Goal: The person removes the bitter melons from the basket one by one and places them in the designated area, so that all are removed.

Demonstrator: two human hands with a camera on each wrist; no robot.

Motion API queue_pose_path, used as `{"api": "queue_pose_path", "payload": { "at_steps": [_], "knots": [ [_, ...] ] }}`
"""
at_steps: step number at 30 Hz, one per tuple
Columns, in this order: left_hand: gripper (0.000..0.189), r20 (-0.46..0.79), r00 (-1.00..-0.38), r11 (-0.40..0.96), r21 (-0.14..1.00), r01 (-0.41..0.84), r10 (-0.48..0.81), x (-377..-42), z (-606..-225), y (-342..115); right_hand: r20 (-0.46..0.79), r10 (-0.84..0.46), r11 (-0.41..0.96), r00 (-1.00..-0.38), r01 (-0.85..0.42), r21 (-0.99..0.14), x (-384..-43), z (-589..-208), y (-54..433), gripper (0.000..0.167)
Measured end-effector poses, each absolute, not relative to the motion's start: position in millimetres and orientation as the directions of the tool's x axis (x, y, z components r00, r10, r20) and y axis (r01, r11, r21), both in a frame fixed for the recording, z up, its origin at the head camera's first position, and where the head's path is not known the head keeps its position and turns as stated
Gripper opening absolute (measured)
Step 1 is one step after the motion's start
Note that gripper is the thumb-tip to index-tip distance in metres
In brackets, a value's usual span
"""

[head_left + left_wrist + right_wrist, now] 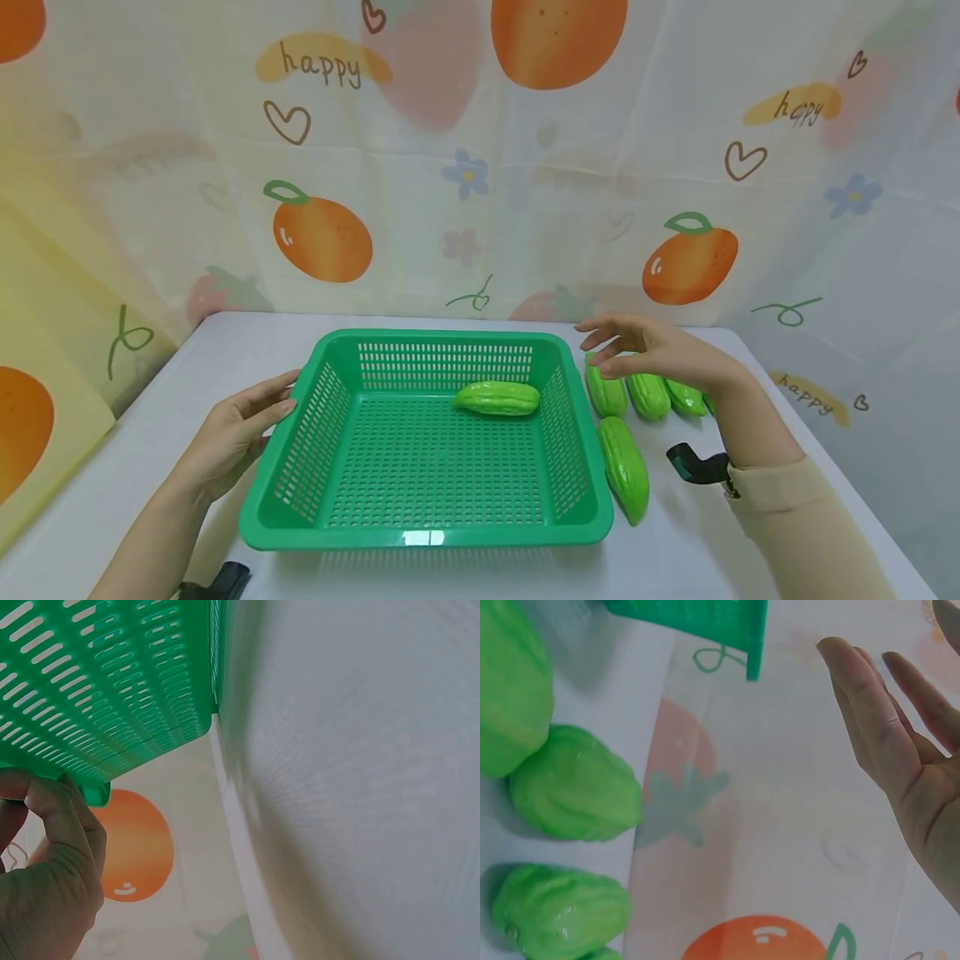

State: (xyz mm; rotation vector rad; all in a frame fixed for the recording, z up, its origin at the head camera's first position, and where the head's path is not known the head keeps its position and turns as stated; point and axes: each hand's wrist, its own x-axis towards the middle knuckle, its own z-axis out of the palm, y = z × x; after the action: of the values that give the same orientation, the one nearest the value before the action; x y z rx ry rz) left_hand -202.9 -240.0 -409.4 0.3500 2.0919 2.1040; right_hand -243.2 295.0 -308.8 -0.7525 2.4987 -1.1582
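Note:
A green plastic basket (442, 537) with slotted walls stands on the white table. My left hand (238, 429) holds its left rim, thumb on top and fingers at the outer side; the left wrist view shows those fingers (56, 817) bent against the rim. Inside the basket, toward the back right, lies one bitter melon (497, 398), green and ridged. My right hand (648, 346) hovers past the basket's right rim with nothing in it, its fingers loosely extended. Under and beside it lie several more bitter melons, among them one (624, 471) along the basket's right wall and another (576, 784).
The white tabletop (697, 517) runs out on both sides of the basket. A printed cloth (570, 183) with fruit drawings hangs behind the table. Black straps or mounts (697, 465) sit at both wrists.

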Motion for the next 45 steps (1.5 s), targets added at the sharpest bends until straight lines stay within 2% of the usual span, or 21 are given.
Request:
{"api": "queue_pose_path", "payload": {
  "at_steps": [7,16,22,28,35,41,45],
  "knots": [
    [0.052,0.059,-0.961,-0.009,0.998,0.058,0.269,-203,-410,-241,-0.032,-0.591,0.520,-0.806,-0.350,-0.780,-247,-302,275,0.051],
    [0.050,0.067,-0.960,-0.014,0.998,0.065,0.271,-204,-411,-242,0.044,-0.624,0.467,-0.780,-0.418,-0.779,-258,-288,248,0.051],
    [0.051,0.066,-0.959,-0.012,0.998,0.066,0.276,-204,-409,-241,0.031,-0.647,0.450,-0.762,-0.414,-0.792,-262,-285,231,0.049],
    [0.051,0.070,-0.958,-0.009,0.997,0.070,0.278,-204,-407,-240,-0.006,-0.654,0.418,-0.757,-0.355,-0.836,-271,-289,216,0.049],
    [0.051,0.060,-0.959,-0.018,0.998,0.058,0.277,-203,-408,-241,-0.005,-0.662,0.310,-0.749,-0.268,-0.912,-283,-288,195,0.044],
    [0.050,0.052,-0.961,-0.018,0.999,0.049,0.272,-203,-408,-240,-0.055,-0.677,0.342,-0.734,-0.248,-0.906,-293,-294,181,0.045],
    [0.050,0.047,-0.961,-0.020,0.999,0.043,0.271,-203,-409,-240,-0.110,-0.705,0.360,-0.701,-0.220,-0.907,-299,-301,174,0.049]
  ]
}}
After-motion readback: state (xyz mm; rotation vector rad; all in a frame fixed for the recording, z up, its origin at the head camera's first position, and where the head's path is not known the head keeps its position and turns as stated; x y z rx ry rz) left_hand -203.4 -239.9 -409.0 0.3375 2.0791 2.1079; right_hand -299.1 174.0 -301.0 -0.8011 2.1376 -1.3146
